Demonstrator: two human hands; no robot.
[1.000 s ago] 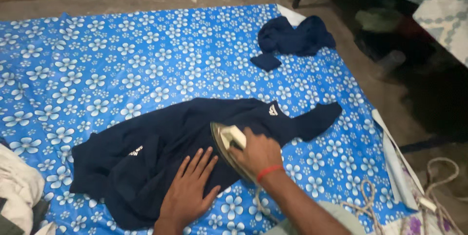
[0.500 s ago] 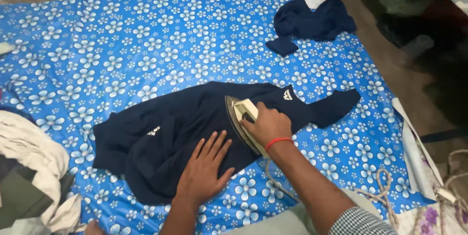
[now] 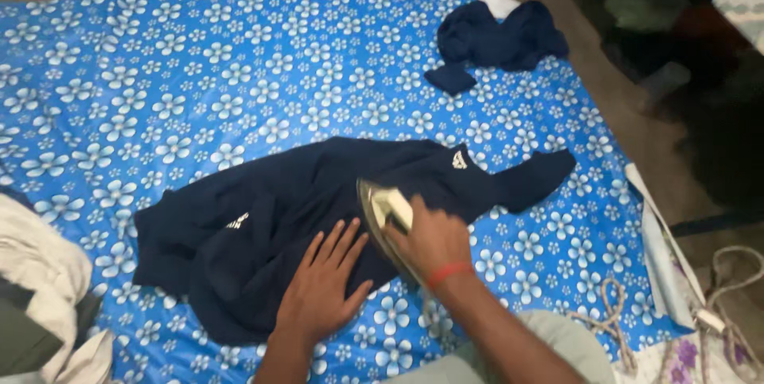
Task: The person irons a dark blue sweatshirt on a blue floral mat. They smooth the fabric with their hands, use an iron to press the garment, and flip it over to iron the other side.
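A dark navy garment (image 3: 286, 217) with small white marks lies spread on a blue sheet with white flowers (image 3: 199, 89). My right hand (image 3: 430, 242), with a red band at the wrist, grips the handle of a pale metal clothes iron (image 3: 383, 213) that rests on the garment's middle. Just left of the iron, my left hand (image 3: 322, 284) lies flat on the cloth with its fingers spread. The iron's cord runs down under my right forearm.
A second dark navy cloth (image 3: 493, 38) is bunched near the sheet's far right corner. A pile of white and grey clothes (image 3: 36, 296) sits at the left edge. A coiled rope cord (image 3: 716, 312) lies on the floor at the right.
The iron and my right hand have slid back along the garment towards me. My left hand stays flat beside it. The camera view has shifted a little.
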